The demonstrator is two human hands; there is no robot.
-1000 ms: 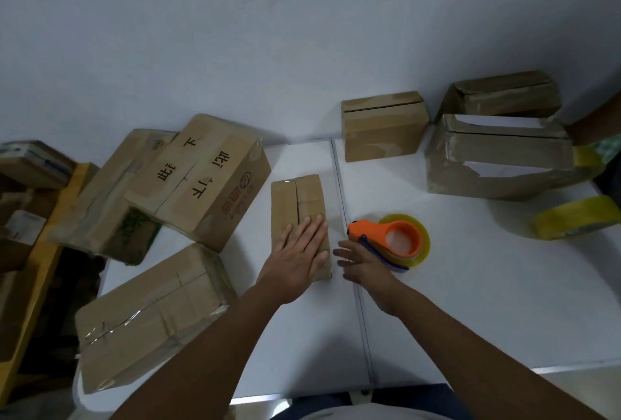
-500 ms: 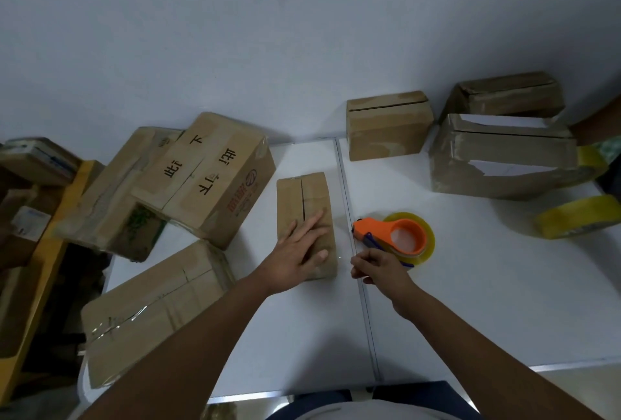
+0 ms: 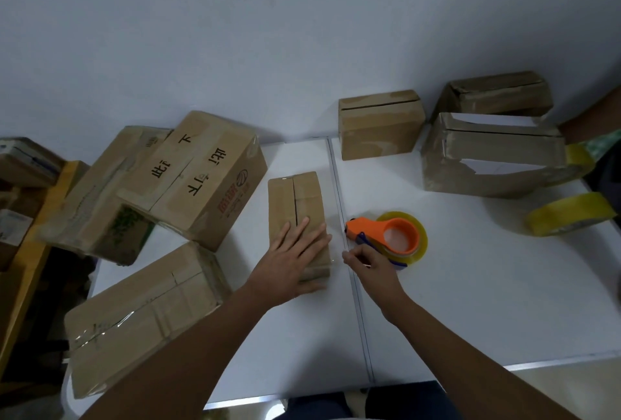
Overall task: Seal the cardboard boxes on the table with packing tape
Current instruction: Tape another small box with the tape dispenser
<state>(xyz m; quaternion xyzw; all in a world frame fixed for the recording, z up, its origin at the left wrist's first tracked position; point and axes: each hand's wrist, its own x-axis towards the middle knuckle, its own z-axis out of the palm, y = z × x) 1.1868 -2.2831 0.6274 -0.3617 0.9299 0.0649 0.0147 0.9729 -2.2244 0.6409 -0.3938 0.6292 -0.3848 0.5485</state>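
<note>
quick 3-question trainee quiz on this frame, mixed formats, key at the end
1. True or false: the left hand lies flat on the small cardboard box.
2. The right hand is nearest to: A) the orange tape dispenser B) the loose yellow tape roll C) the printed box.
3. Fill in: the small box's centre seam runs toward the ____.

Key: 1 true; 2 A; 3 wall.

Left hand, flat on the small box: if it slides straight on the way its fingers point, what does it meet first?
Probably nothing soon: the left hand points along the small box top toward the wall. Beyond the box's far edge lies bare table, though depth is unclear.
</note>
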